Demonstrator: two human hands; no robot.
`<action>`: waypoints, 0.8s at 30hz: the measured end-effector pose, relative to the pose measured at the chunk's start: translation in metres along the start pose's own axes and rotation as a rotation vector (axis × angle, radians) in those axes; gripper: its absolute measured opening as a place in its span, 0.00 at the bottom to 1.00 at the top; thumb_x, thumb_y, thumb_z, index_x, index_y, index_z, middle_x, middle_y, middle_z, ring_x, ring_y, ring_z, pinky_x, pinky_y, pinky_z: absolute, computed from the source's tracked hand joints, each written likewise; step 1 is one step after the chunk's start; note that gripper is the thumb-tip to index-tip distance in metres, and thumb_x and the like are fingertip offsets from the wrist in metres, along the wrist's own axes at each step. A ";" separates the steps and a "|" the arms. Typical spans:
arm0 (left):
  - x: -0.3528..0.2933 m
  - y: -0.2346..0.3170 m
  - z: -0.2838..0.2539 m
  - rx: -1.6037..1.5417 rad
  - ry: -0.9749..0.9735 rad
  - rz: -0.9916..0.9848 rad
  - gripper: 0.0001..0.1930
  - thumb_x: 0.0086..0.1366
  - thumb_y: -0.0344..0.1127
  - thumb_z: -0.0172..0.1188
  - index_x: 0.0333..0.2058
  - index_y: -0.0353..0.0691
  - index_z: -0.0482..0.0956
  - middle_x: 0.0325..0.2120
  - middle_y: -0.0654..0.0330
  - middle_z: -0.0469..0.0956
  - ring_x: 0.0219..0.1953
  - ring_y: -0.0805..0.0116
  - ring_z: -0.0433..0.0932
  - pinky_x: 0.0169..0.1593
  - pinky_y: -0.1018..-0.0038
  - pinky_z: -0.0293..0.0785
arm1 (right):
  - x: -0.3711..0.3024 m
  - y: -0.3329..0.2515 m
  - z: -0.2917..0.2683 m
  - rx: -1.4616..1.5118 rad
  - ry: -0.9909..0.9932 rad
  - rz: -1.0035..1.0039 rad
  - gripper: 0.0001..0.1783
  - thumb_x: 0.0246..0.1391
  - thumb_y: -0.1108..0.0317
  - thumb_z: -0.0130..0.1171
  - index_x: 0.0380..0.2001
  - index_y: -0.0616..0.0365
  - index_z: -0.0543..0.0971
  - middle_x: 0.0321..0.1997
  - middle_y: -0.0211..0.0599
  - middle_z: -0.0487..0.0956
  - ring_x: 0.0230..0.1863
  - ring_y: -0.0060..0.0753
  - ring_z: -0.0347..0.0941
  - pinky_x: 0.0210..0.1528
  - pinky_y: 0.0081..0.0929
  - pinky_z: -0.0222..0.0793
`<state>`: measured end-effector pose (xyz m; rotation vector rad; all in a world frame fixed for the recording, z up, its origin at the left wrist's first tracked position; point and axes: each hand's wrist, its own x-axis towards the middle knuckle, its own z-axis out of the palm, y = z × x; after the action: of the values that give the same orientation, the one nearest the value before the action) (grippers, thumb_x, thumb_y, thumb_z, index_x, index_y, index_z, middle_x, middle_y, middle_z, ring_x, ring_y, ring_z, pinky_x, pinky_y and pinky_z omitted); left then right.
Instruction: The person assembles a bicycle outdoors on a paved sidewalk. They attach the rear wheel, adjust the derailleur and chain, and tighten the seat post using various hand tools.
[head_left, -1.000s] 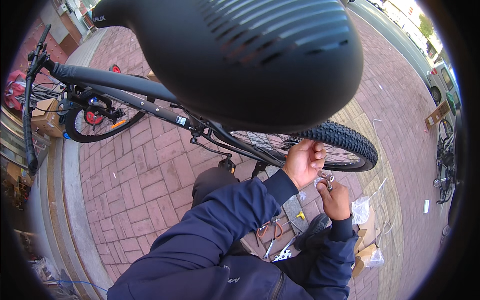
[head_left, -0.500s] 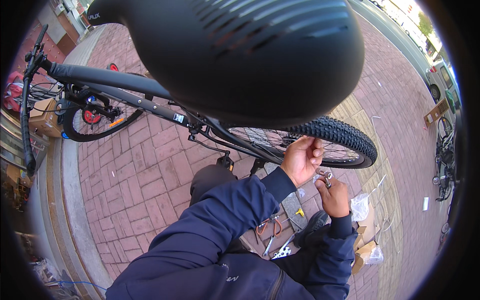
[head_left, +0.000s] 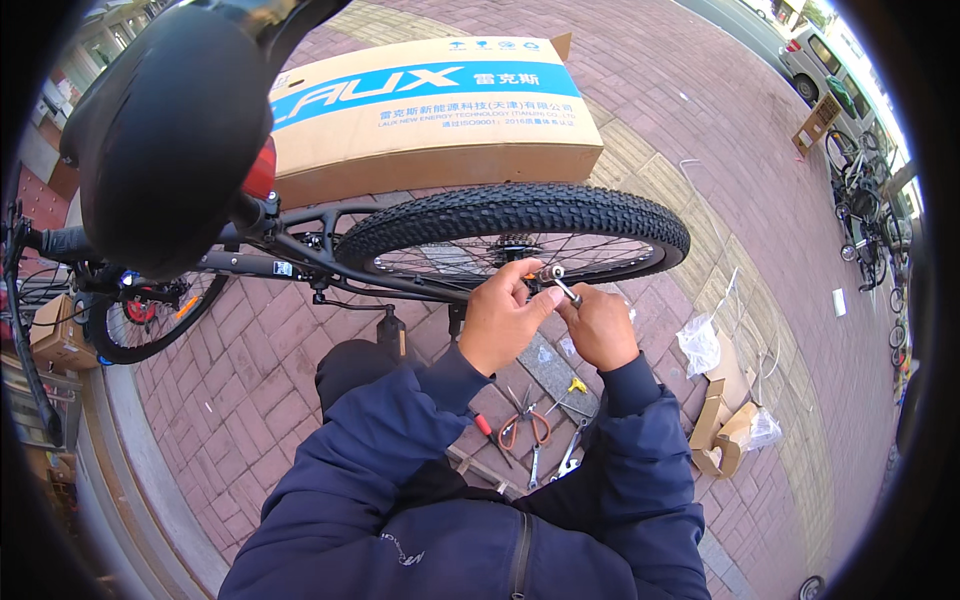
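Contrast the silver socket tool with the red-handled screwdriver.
The silver socket tool is held in the right hand; the red-handled screwdriver lies on the ground. The silver socket tool's shaft is bright; the red-handled screwdriver's looks dark. Both have slim shafts.

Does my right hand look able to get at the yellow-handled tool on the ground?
Likely yes: nothing visible covers the yellow-handled tool, though your right hand holds a metal tool.

Black tyre point(head_left: 530, 203), silver tool point(head_left: 567, 290), tan blue-banded carton point(head_left: 440, 160), pinkish brick-patterned paving point(head_left: 262, 410)
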<state>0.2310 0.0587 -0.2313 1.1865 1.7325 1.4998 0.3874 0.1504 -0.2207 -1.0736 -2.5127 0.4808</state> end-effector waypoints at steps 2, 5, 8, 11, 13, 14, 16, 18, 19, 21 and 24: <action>0.003 -0.001 -0.003 0.166 0.077 0.254 0.15 0.65 0.39 0.68 0.47 0.39 0.82 0.27 0.57 0.80 0.28 0.60 0.81 0.32 0.66 0.74 | 0.000 -0.007 0.003 -0.030 0.005 -0.052 0.21 0.59 0.53 0.66 0.28 0.62 0.78 0.23 0.55 0.79 0.29 0.65 0.78 0.32 0.54 0.73; 0.010 -0.002 -0.007 0.312 0.150 0.385 0.12 0.65 0.39 0.67 0.45 0.42 0.82 0.32 0.53 0.82 0.34 0.48 0.83 0.35 0.59 0.76 | -0.001 -0.016 -0.002 0.165 -0.010 -0.106 0.19 0.61 0.54 0.63 0.32 0.62 0.78 0.25 0.58 0.79 0.30 0.66 0.77 0.34 0.54 0.73; 0.017 0.000 -0.011 0.330 0.246 0.404 0.10 0.67 0.37 0.65 0.43 0.41 0.81 0.32 0.53 0.82 0.34 0.49 0.83 0.35 0.60 0.77 | 0.000 -0.015 -0.021 0.337 -0.239 -0.132 0.16 0.65 0.57 0.60 0.32 0.61 0.77 0.21 0.50 0.78 0.22 0.53 0.78 0.28 0.44 0.73; 0.020 0.007 -0.021 0.289 0.219 0.373 0.10 0.68 0.39 0.65 0.43 0.42 0.82 0.32 0.53 0.83 0.33 0.48 0.83 0.35 0.61 0.77 | 0.001 -0.013 -0.036 0.751 -0.550 0.247 0.15 0.69 0.59 0.55 0.31 0.59 0.75 0.18 0.35 0.75 0.18 0.31 0.74 0.22 0.30 0.69; 0.021 0.011 -0.028 0.312 0.190 0.123 0.16 0.65 0.44 0.68 0.43 0.37 0.82 0.26 0.54 0.81 0.28 0.56 0.82 0.34 0.64 0.76 | 0.003 -0.013 -0.039 0.754 -0.503 0.160 0.17 0.71 0.60 0.52 0.29 0.59 0.74 0.19 0.28 0.73 0.18 0.21 0.69 0.22 0.27 0.65; 0.021 0.013 -0.032 0.323 0.194 0.092 0.18 0.65 0.44 0.70 0.45 0.36 0.82 0.24 0.57 0.80 0.26 0.63 0.79 0.33 0.68 0.75 | 0.004 -0.014 -0.037 0.674 -0.451 0.149 0.17 0.70 0.60 0.53 0.29 0.60 0.74 0.19 0.32 0.73 0.19 0.27 0.70 0.24 0.31 0.66; 0.023 0.014 -0.037 0.345 0.189 0.107 0.23 0.64 0.43 0.71 0.49 0.30 0.79 0.21 0.63 0.77 0.24 0.74 0.75 0.32 0.74 0.73 | 0.008 -0.016 -0.031 0.599 -0.351 0.075 0.15 0.69 0.61 0.53 0.30 0.61 0.74 0.20 0.39 0.73 0.22 0.38 0.72 0.28 0.38 0.67; 0.028 0.013 -0.038 0.237 0.116 0.040 0.26 0.64 0.43 0.71 0.51 0.28 0.77 0.21 0.65 0.76 0.25 0.77 0.74 0.32 0.76 0.71 | 0.011 -0.019 -0.025 0.520 -0.282 0.079 0.14 0.67 0.62 0.53 0.31 0.62 0.74 0.22 0.46 0.74 0.26 0.50 0.73 0.32 0.44 0.67; 0.032 0.012 -0.038 0.188 0.069 0.000 0.27 0.64 0.43 0.71 0.52 0.26 0.76 0.21 0.66 0.75 0.25 0.78 0.73 0.31 0.77 0.71 | 0.013 -0.020 -0.022 0.533 -0.227 0.029 0.14 0.67 0.62 0.53 0.32 0.62 0.74 0.23 0.48 0.74 0.28 0.54 0.73 0.33 0.46 0.67; 0.043 0.008 -0.039 0.032 -0.054 -0.038 0.28 0.67 0.43 0.69 0.55 0.26 0.75 0.24 0.71 0.75 0.25 0.83 0.69 0.30 0.80 0.67 | 0.015 -0.023 -0.020 0.530 -0.171 0.041 0.13 0.66 0.62 0.53 0.33 0.62 0.75 0.26 0.53 0.75 0.31 0.62 0.72 0.36 0.49 0.68; 0.058 0.002 -0.040 -0.248 -0.144 -0.141 0.23 0.70 0.42 0.67 0.55 0.29 0.78 0.26 0.74 0.75 0.25 0.89 0.64 0.27 0.87 0.59 | 0.015 -0.029 -0.024 0.501 -0.116 0.039 0.14 0.66 0.62 0.53 0.33 0.63 0.76 0.30 0.54 0.78 0.35 0.64 0.75 0.38 0.50 0.69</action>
<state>0.1709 0.0911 -0.2121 0.9972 1.4559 1.4581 0.3712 0.1468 -0.1839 -0.9147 -2.2772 1.1381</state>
